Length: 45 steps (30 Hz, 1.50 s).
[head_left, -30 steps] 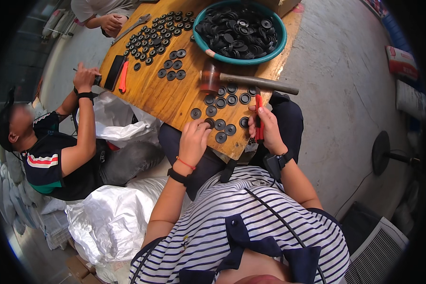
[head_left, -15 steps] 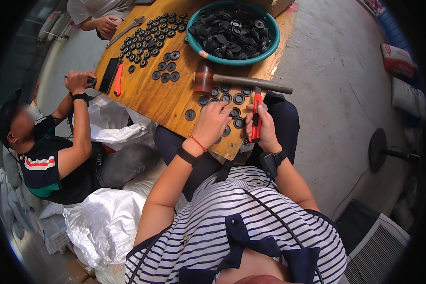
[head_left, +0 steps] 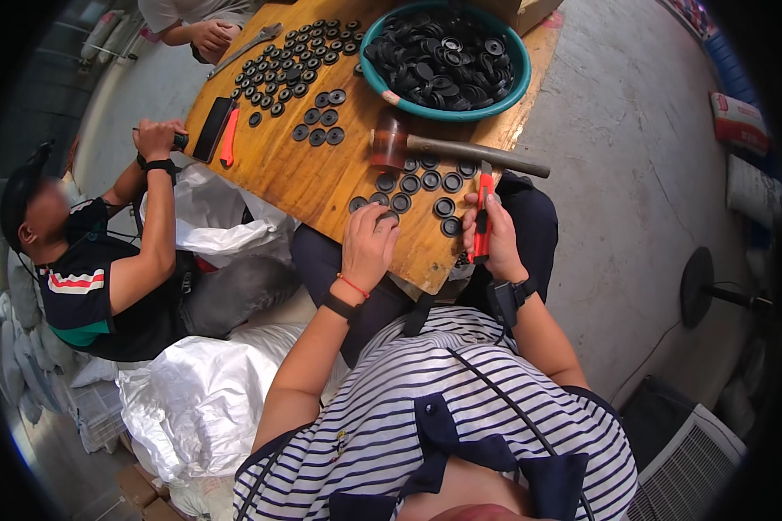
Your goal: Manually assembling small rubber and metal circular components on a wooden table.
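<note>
My right hand (head_left: 500, 239) grips a red and black utility knife (head_left: 484, 217) upright, its blade pointing away from me past the table edge. My left hand (head_left: 367, 247) rests at the near edge of the wooden table, fingers bent down around a small black disc (head_left: 387, 215). Around its fingertips lie several black round discs (head_left: 430, 180) with raised rims, loosely grouped. Beyond them a mallet (head_left: 391, 143) with a reddish-brown head and a long grey handle lies across the table.
A teal basin (head_left: 521, 82) heaped with black discs stands at the far right. More discs (head_left: 287, 74) spread over the far left, near a wrench (head_left: 250, 48), a second red knife (head_left: 229, 139) and a black tray-like piece (head_left: 211, 130). A co-worker (head_left: 87, 278) sits at left; another person's hands (head_left: 211, 36) are beyond.
My left hand has shifted left and toward me, uncovering more discs. My right hand still holds the knife. The whole view has shifted slightly.
</note>
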Each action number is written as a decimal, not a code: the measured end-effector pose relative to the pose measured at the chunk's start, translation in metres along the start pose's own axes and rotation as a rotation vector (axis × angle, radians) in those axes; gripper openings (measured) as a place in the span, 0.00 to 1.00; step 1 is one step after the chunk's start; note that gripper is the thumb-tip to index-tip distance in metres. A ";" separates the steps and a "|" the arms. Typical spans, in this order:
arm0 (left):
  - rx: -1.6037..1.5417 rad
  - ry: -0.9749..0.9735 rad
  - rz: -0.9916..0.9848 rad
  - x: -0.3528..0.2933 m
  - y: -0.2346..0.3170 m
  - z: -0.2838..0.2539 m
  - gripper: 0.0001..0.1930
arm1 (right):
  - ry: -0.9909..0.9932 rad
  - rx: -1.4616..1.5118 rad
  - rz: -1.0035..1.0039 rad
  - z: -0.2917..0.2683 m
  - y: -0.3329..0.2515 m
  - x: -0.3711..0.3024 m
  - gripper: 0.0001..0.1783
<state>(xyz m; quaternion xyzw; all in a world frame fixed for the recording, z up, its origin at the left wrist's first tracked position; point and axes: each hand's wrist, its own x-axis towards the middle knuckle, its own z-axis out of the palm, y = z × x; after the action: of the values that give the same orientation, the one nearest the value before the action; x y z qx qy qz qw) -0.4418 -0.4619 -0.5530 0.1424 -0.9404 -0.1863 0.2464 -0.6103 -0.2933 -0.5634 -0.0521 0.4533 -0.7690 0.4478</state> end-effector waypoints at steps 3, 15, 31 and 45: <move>0.044 0.021 -0.020 0.005 -0.006 -0.001 0.10 | 0.001 0.005 -0.005 -0.001 0.002 0.002 0.22; 0.158 -0.099 0.125 0.041 -0.087 -0.018 0.11 | -0.007 -0.019 0.012 -0.004 0.001 0.001 0.22; 0.238 -0.552 -0.515 0.040 -0.048 -0.017 0.42 | -0.031 -0.075 0.072 0.000 -0.013 0.005 0.23; 0.083 0.083 -0.146 0.183 -0.078 -0.025 0.15 | -0.097 0.009 0.096 -0.010 -0.009 0.004 0.24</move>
<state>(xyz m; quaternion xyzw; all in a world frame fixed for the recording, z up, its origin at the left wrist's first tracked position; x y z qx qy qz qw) -0.5682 -0.6040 -0.4908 0.2285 -0.9233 -0.1587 0.2647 -0.6234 -0.2878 -0.5635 -0.0654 0.4298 -0.7452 0.5056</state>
